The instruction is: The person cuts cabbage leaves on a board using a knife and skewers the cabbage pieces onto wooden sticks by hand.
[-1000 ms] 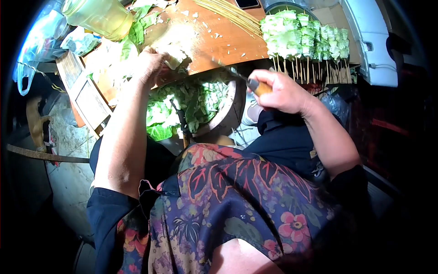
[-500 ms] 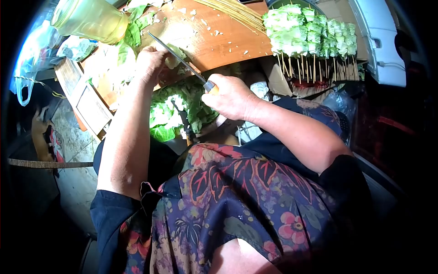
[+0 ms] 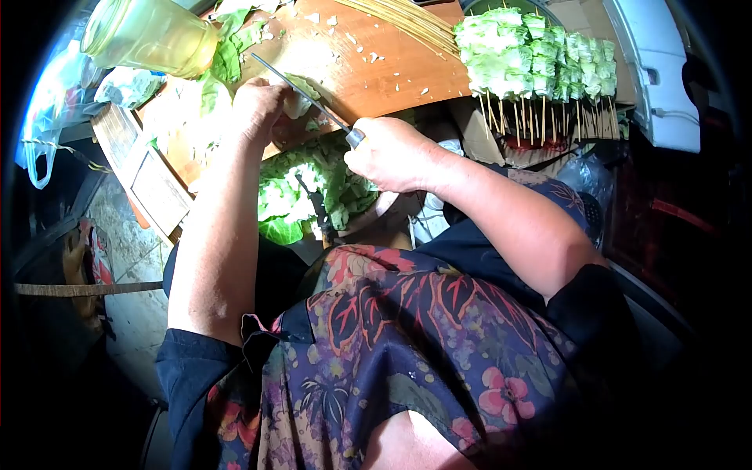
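My right hand [image 3: 389, 153] is closed around the handle of a knife [image 3: 301, 92], whose thin dark blade slants up and left over the board. My left hand [image 3: 261, 106] is curled on the near part of the wooden board [image 3: 384, 63], fingers bent against a pale green lettuce piece [image 3: 298, 102]. The blade passes over that piece, close to my left fingers; whether it touches cannot be made out. Below the board's edge, between my forearms, lies a heap of lettuce leaves [image 3: 286, 192].
Skewered lettuce [image 3: 509, 51] is stacked at the upper right, sticks pointing toward me. Bare wooden skewers [image 3: 399, 22] lie at the board's far side. A yellowish translucent container [image 3: 153, 37] lies tilted at the upper left, near a plastic bag [image 3: 55, 102]. White foam [image 3: 654, 78] borders the right.
My right hand has turned and risen slightly, so the knife's handle is more covered by the fingers. My left hand has barely moved. The view has shifted a little.
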The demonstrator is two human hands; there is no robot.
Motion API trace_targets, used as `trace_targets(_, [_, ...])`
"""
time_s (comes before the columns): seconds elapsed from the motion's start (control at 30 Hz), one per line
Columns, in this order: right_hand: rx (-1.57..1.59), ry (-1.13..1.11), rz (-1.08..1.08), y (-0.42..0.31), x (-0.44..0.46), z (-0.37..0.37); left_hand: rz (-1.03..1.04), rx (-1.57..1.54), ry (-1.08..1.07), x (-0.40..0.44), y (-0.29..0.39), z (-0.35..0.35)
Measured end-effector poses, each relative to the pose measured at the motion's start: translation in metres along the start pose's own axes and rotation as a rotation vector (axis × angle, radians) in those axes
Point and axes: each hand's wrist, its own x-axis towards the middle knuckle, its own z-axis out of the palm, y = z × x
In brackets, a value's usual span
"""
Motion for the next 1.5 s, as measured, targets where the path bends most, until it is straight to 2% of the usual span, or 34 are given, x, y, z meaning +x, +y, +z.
trace_targets(0.1, [0.016,-0.043,0.043,-0.004,0.005,-0.004,-0.037,0.066,0.031,-0.018,0.017,0.002])
trace_targets(0.23, [0.063,-0.068,0.124,0.008,0.031,0.009,-0.049,0.118,0.008,-0.002,0.007,-0.001])
trace_targets(0.3, [-0.212,-0.080,-0.187,0.026,0.056,0.024,-0.090,0.254,0.024,-0.002,0.010,-0.001])
trace_targets(0.33, [-0.188,0.075,-0.185,0.027,0.061,0.030,-0.085,0.259,0.024,-0.007,0.014,0.001])
trace_targets(0.37, [-0.183,0.081,-0.188,0.031,0.063,0.033,-0.099,0.259,0.047,-0.014,0.017,0.001])
trace_targets(0.43, [0.046,0.058,0.050,0.011,0.049,0.025,-0.106,0.260,0.072,-0.014,0.014,0.000])
trace_targets(0.47, [0.062,0.152,-0.021,0.018,0.048,0.029,-0.061,0.192,0.034,-0.003,-0.001,-0.003])
trace_targets(0.5, [0.063,0.154,-0.023,0.017,0.046,0.026,-0.016,0.124,-0.002,-0.005,-0.002,-0.004])
trace_targets(0.57, [0.273,0.090,0.057,0.014,0.042,0.021,-0.002,0.179,-0.025,-0.009,-0.006,-0.008])
trace_targets(0.67, [0.266,0.125,0.079,0.020,0.041,0.018,0.250,0.506,0.087,-0.022,-0.002,-0.008])
trace_targets(0.77, [0.286,0.127,0.146,0.005,0.027,0.007,0.229,0.598,0.154,-0.023,-0.003,-0.009])
trace_targets(0.83, [0.328,0.126,0.173,0.007,0.026,0.010,0.232,0.576,0.125,-0.023,-0.006,-0.012])
trace_targets(0.9, [0.312,0.190,0.029,0.015,0.029,0.019,0.234,0.553,0.095,-0.026,-0.007,-0.014])
trace_targets(1.0, [0.314,0.157,0.000,0.016,0.024,0.024,0.243,0.721,-0.002,-0.032,-0.004,-0.017])
trace_targets(1.13, [0.358,0.144,-0.018,0.012,0.013,0.032,-0.082,0.308,-0.177,-0.043,-0.007,-0.014])
trace_targets(1.17, [0.392,0.148,-0.007,0.011,0.011,0.034,-0.084,0.310,-0.178,-0.043,-0.009,-0.010])
trace_targets(1.27, [0.430,0.145,-0.006,0.015,0.009,0.045,-0.180,0.026,-0.130,-0.040,-0.020,-0.002])
trace_targets(1.5, [0.498,0.101,0.039,0.010,-0.002,0.052,-0.213,-0.075,-0.126,-0.042,-0.014,0.001])
